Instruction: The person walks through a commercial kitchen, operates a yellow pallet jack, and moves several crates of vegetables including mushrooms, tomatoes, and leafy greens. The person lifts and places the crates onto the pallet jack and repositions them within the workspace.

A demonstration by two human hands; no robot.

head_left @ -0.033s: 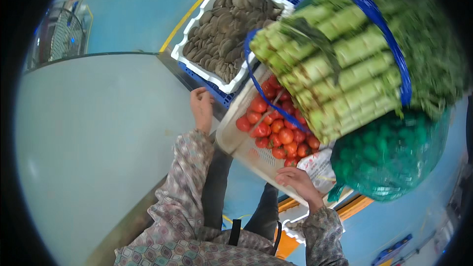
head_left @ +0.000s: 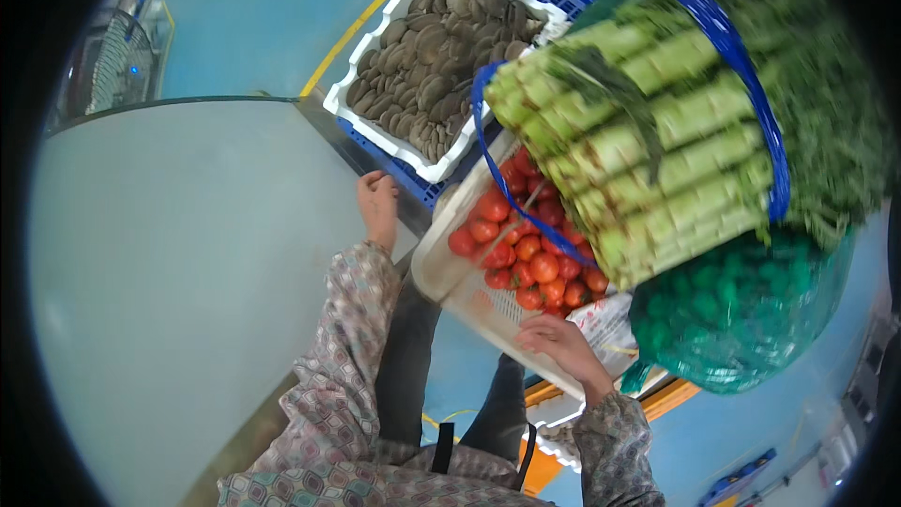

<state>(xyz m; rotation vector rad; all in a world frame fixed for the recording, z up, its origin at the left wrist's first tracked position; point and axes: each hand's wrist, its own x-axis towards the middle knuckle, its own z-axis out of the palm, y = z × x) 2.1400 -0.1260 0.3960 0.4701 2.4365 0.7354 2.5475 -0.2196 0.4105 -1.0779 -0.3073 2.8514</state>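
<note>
My left hand (head_left: 378,207) is held over the edge of a pale grey surface, beside a blue crate. Its fingers are loosely bent, and nothing shows in them. Over the near side of a white plastic crate (head_left: 439,286), my right hand (head_left: 560,343) has its fingers loosely stretched and empty; whether it touches the rim I cannot tell. Red tomatoes (head_left: 544,268) lie in that crate. A big bundle of thick pale-green leafy stalks (head_left: 648,150), tied with blue strapping (head_left: 732,47), leans over them and hides part of the crate.
A white foam box (head_left: 434,172) of grey-brown oyster mushrooms (head_left: 427,66) stands on a blue crate (head_left: 404,174). At right lies a green mesh bag (head_left: 741,319) of round produce. The pale grey surface (head_left: 188,282) fills the left. Blue floor (head_left: 253,28) has a yellow line.
The view has shifted slightly, so the stalk bundle appears a little lower and farther right. My left hand sits slightly farther left; my right hand has barely moved.
</note>
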